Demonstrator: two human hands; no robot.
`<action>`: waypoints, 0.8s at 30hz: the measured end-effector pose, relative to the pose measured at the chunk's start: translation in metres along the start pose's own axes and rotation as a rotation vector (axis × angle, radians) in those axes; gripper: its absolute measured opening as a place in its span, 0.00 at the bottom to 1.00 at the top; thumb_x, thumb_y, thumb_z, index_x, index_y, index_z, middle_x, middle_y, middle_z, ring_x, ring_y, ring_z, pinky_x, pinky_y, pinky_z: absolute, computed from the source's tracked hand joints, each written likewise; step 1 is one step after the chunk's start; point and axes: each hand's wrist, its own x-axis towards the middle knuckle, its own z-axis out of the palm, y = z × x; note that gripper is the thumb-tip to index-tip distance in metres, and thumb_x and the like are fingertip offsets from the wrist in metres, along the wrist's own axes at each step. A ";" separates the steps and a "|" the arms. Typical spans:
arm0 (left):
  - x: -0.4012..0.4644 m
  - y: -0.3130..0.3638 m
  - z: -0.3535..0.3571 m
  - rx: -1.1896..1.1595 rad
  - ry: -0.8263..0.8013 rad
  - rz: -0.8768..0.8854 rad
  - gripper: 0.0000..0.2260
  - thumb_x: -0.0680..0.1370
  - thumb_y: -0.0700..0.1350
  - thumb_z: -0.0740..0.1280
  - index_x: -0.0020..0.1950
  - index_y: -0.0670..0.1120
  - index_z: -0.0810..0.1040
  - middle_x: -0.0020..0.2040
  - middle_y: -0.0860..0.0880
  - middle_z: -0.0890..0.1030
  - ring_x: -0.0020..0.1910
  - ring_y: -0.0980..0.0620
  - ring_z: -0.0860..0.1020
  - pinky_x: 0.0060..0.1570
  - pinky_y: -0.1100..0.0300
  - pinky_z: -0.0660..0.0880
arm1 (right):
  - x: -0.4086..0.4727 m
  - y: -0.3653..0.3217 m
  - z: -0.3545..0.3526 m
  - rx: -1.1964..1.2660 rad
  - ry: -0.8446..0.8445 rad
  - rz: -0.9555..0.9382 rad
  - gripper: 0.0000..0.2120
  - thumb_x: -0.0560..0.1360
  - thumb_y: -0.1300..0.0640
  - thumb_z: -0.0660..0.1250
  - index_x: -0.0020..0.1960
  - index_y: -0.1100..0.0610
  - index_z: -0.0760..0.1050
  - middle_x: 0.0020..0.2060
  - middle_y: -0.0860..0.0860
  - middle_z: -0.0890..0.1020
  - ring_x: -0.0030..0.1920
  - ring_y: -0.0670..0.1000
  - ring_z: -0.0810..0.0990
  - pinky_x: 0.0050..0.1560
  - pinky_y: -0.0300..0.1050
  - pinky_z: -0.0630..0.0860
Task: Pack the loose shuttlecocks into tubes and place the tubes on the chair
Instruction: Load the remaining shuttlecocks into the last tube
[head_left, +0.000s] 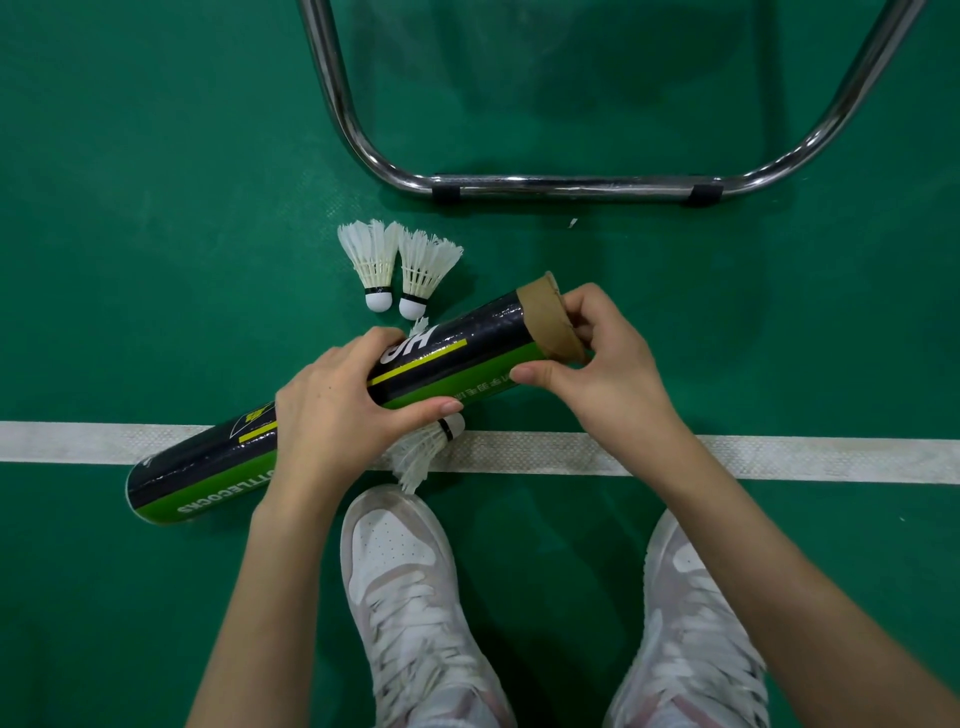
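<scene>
A long black and green shuttlecock tube (457, 358) slants above the green floor, its brown cardboard mouth up at the right. My left hand (337, 410) grips the tube round its middle. My right hand (597, 364) holds the open end, fingers at the brown rim and thumb along the tube's side. Two white feather shuttlecocks (397, 267) lie side by side on the floor just beyond the tube, corks toward me. A third shuttlecock (426, 449) lies on the white line under my left hand. Feathers of another (418, 328) peek out behind the tube.
The chrome base frame of the chair (571, 184) rests on the floor ahead. A white court line (727, 457) crosses the floor from left to right. My two white sneakers (410, 587) stand below the line. A small white scrap (572, 222) lies near the frame.
</scene>
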 end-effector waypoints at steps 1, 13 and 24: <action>0.000 0.000 0.000 0.001 -0.001 -0.001 0.34 0.58 0.74 0.57 0.58 0.57 0.72 0.51 0.56 0.79 0.54 0.52 0.75 0.40 0.58 0.60 | 0.000 0.000 0.000 0.009 -0.008 -0.001 0.19 0.65 0.63 0.76 0.41 0.49 0.67 0.31 0.35 0.78 0.33 0.35 0.74 0.36 0.27 0.67; -0.002 0.003 0.000 -0.017 -0.003 0.006 0.35 0.58 0.74 0.58 0.58 0.57 0.72 0.50 0.56 0.78 0.54 0.52 0.75 0.42 0.58 0.60 | 0.006 -0.003 -0.012 0.126 -0.199 0.017 0.18 0.65 0.69 0.74 0.45 0.48 0.77 0.34 0.37 0.83 0.39 0.36 0.81 0.43 0.29 0.74; -0.002 0.002 -0.001 -0.013 0.023 0.022 0.34 0.57 0.72 0.60 0.58 0.55 0.74 0.48 0.56 0.77 0.52 0.51 0.75 0.42 0.58 0.60 | 0.004 -0.002 -0.013 0.132 -0.243 0.031 0.15 0.67 0.69 0.72 0.46 0.52 0.77 0.41 0.44 0.82 0.39 0.37 0.80 0.45 0.29 0.75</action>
